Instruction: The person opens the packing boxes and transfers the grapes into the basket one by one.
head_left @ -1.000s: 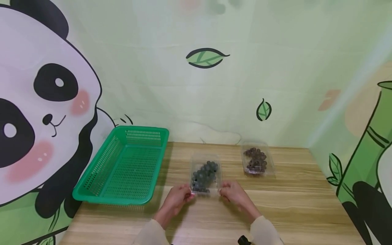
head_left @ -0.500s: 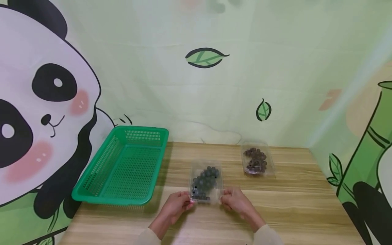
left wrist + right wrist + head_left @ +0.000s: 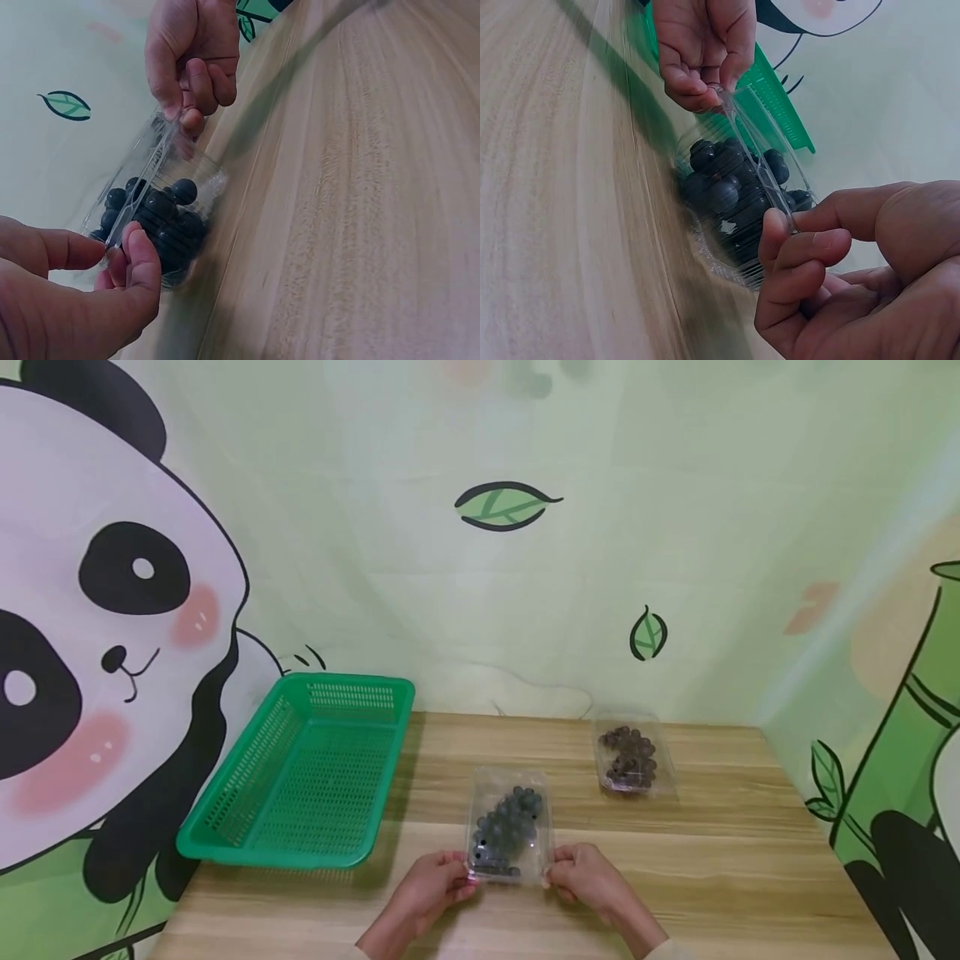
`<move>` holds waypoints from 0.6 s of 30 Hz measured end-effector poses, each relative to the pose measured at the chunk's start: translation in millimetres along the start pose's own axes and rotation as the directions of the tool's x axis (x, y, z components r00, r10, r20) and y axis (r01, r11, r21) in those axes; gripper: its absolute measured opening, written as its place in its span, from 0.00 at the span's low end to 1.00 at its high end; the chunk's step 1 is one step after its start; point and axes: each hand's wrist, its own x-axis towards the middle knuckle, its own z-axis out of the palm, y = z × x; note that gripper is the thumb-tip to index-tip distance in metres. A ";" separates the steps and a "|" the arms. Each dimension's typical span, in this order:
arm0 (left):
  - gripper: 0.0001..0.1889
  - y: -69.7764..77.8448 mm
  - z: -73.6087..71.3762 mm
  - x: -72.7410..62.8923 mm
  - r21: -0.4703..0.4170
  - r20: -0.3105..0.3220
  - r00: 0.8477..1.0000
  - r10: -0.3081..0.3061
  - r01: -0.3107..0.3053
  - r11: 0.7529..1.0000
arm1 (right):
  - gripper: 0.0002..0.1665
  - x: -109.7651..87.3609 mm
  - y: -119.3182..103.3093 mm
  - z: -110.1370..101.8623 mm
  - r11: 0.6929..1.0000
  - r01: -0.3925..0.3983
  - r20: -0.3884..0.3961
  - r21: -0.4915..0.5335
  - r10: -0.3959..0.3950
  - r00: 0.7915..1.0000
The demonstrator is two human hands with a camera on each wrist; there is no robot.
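Observation:
A clear plastic clamshell box (image 3: 489,785) of dark blue-black grapes (image 3: 512,820) stands on the wooden table, in front of the person. At its near left corner my left hand (image 3: 433,887) pinches the rim between thumb and fingers. My right hand (image 3: 592,881) pinches the near right corner in the same way. Seen from the left wrist, thumb and fingertips (image 3: 140,244) meet on the box's rim edge, above the grapes. In the right wrist view the right fingers (image 3: 810,251) grip the rim's other end.
To the left stands a green plastic basket (image 3: 375,814) with nothing in it. A second clear box (image 3: 663,787) with reddish-purple grapes (image 3: 630,756) sits at the back right. Behind the wooden table (image 3: 720,860) hangs a panda-printed backdrop (image 3: 360,543).
Both hands have drawn the box of dark grapes across the table toward the person, keeping their pinch on its near corners. The basket and second box have stayed put.

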 end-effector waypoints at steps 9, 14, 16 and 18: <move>0.12 -4.3 0.3 -10.1 0.013 0.009 1.000 -0.017 0.017 1.000 | 0.12 -6.4 3.5 1.7 1.000 0.017 0.018 0.007 -0.017 1.000; 0.11 -6.0 -1.4 -15.9 0.017 0.028 0.999 -0.026 0.025 1.000 | 0.08 -11.1 4.9 4.3 0.999 0.041 0.042 0.006 -0.041 0.998; 0.10 -6.3 -1.8 -18.1 0.021 0.031 0.999 -0.032 0.031 0.999 | 0.07 -13.5 5.5 5.4 0.999 0.047 0.048 0.009 -0.048 0.998; 0.10 -6.2 -1.9 -19.9 0.020 0.032 0.999 -0.038 0.037 0.999 | 0.09 -15.4 6.0 6.5 0.999 0.049 0.043 0.020 -0.050 0.998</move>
